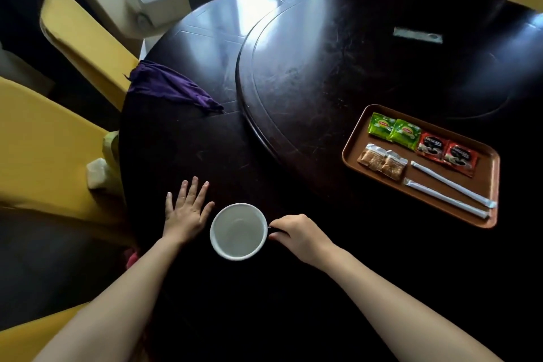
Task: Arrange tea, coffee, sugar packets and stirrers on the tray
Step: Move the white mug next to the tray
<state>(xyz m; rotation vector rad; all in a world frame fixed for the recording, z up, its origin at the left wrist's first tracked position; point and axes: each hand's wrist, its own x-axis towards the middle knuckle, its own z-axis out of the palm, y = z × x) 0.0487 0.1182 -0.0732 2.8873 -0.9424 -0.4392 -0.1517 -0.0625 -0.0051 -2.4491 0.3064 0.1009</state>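
A brown tray point(487, 176) lies on the dark table at the right. On it sit two green tea packets point(393, 129), two red coffee packets point(446, 151), two clear packets of brown sugar point(382, 161) and two white wrapped stirrers point(452, 188). Near the table's front edge stands an empty mug with a white inside point(238, 231). My right hand point(299, 233) is closed on the mug's dark handle. My left hand point(188, 209) rests flat on the table just left of the mug, fingers spread, holding nothing.
A purple cloth point(173, 88) lies at the table's left edge. A round raised turntable point(323, 62) fills the table's middle, with a small grey object point(417, 35) on its far side. Yellow-covered chairs point(50, 138) stand close on the left.
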